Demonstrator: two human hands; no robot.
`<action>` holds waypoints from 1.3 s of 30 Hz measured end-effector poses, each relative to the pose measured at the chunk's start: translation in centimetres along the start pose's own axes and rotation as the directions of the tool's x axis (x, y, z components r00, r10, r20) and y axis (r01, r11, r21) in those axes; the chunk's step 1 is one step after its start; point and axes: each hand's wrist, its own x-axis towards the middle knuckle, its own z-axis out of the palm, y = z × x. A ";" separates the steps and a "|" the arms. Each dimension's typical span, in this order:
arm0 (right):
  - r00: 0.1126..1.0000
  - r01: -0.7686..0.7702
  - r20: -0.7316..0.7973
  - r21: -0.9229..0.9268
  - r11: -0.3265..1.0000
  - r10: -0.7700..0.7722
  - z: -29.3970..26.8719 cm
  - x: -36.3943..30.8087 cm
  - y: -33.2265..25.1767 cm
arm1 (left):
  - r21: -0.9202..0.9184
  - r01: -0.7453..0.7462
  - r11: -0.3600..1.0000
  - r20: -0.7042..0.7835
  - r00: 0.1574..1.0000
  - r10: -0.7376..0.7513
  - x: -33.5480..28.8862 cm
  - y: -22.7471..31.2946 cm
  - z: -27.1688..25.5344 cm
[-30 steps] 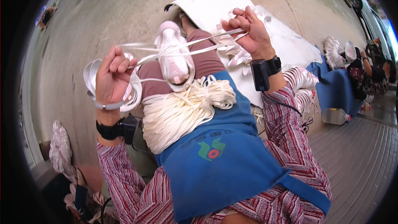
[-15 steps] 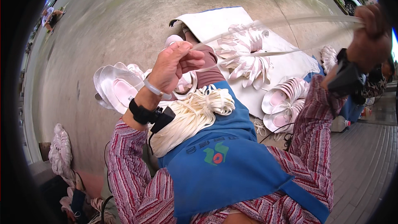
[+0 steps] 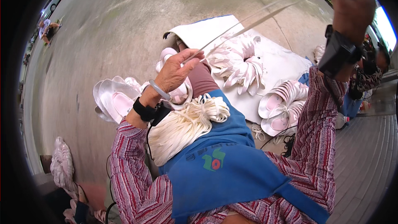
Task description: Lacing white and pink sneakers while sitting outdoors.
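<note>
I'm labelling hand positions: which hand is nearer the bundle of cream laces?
Left: the left hand is just above the bundle in view; the right hand is far to its upper right.

Lace bundle (image 3: 178, 130) on apron (image 3: 240, 182)

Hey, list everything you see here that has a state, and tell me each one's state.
White lace: drawn straight, two strands visible
Left hand: fingers partly curled at the lace; grip unclear
Right hand: raised, closed on the lace
Blue apron: worn
Lace bundle: gathered, lying partly on the apron
White sheet: spread out
Pale shoes on the sheet: fanned in a ring
</note>
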 end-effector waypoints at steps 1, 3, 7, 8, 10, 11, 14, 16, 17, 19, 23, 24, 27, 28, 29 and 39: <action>0.999 -0.038 0.008 0.086 0.996 0.037 -0.2 0.5 1.0 | -0.082 0.017 0.996 0.012 1.000 -0.016 0.0 0.1 -0.7; 0.997 -0.082 0.027 0.173 0.982 0.078 -0.6 0.8 2.3 | -0.161 -0.025 0.987 -0.049 0.999 0.017 -0.1 1.1 -1.0; 0.990 -0.116 -0.054 0.207 0.972 0.129 0.8 0.6 4.1 | -0.181 -0.038 0.983 -0.025 0.999 0.034 -0.2 5.8 -2.1; 0.981 -0.080 -0.160 0.180 0.980 0.109 1.5 0.5 4.3 | -0.175 -0.048 0.983 -0.020 0.999 0.045 -0.7 6.6 -2.3; 0.973 -0.195 -0.098 0.151 0.969 0.211 0.5 1.2 5.3 | -0.139 -0.105 0.985 -0.049 0.994 0.099 -1.3 8.2 -3.5; 0.969 -0.232 -0.043 0.177 0.957 0.243 1.4 1.7 6.1 | -0.124 -0.132 0.984 -0.081 0.989 0.122 -2.5 9.3 -4.3; 0.932 -0.360 0.084 0.072 0.930 0.354 2.8 2.1 8.6 | -0.133 -0.125 0.983 -0.145 0.984 0.106 -2.9 11.4 -5.2; 0.920 -0.382 0.109 0.045 0.923 0.376 4.7 1.7 8.9 | -0.211 -0.150 0.966 -0.173 0.978 0.114 -2.8 13.1 -5.3; 0.919 -0.380 0.129 0.045 0.924 0.372 5.4 1.8 8.7 | -0.223 -0.197 0.955 -0.160 0.974 0.163 -2.4 13.9 -5.5; 0.904 -0.413 0.054 -0.150 0.898 0.425 7.1 1.8 8.1 | -0.239 -0.237 0.942 -0.166 0.965 0.201 -2.2 15.9 -5.5; 0.910 -0.413 -0.097 -0.159 0.897 0.402 12.5 1.5 7.5 | -0.220 -0.364 0.905 -0.193 0.926 0.326 -2.8 18.6 -5.6; 0.917 -0.395 -0.030 -0.225 0.891 0.399 13.0 1.4 7.2 | -0.203 -0.372 0.906 -0.203 0.921 0.333 -3.1 19.5 -5.6; 0.903 -0.304 0.162 -0.410 0.860 0.397 14.2 1.0 6.5 | -0.198 -0.368 0.908 -0.159 0.927 0.341 -3.8 21.7 -5.7; 0.889 -0.265 0.220 -0.467 0.844 0.401 14.5 0.9 6.3 | -0.189 -0.377 0.907 -0.163 0.923 0.349 -3.9 22.3 -5.7; 0.889 -0.232 0.237 -0.504 0.832 0.392 14.7 0.8 6.3 | -0.185 -0.395 0.900 -0.190 0.913 0.361 -3.8 23.0 -5.7; 0.841 -0.337 0.338 -0.285 0.897 0.423 17.1 0.4 3.5 | -0.175 -0.586 0.792 -0.377 0.783 0.496 -4.9 25.4 -7.3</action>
